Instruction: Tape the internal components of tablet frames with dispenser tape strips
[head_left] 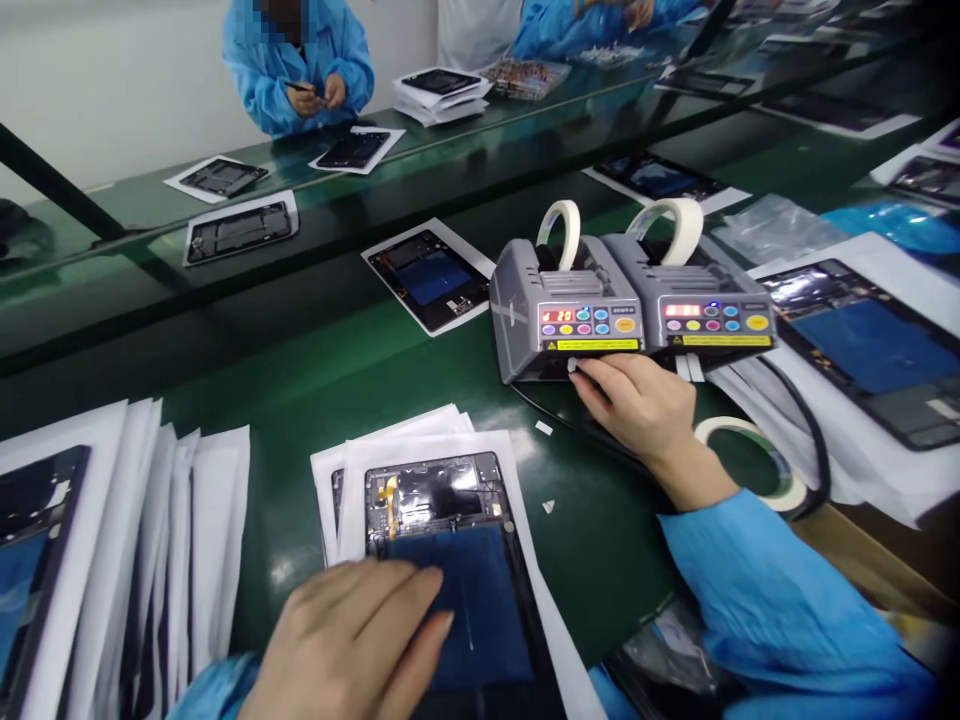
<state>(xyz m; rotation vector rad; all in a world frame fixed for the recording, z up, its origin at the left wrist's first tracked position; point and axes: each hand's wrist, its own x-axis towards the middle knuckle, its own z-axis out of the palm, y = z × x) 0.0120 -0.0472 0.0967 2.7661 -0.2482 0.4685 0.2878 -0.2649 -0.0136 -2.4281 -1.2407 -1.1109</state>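
My right hand (645,405): grip pinched on small whitish tape piece (572,366), left dispenser's (574,300) mouth, 1 o'clock of coverless tablet (480,600). Best drawn straight, edges only. My left hand (337,630): thumb, forefinger apart over tablet; contact unclear. Cable loop (821,430), 2 o'clock, could snag my sleeve (772,580). Papered stack (172,560), 9 o'clock.

Grey tape dispensers (525,310) carry yellow warning strips (596,345) and red digits (558,316). The tablet battery (491,600) is blue, the workbench (300,370) green.
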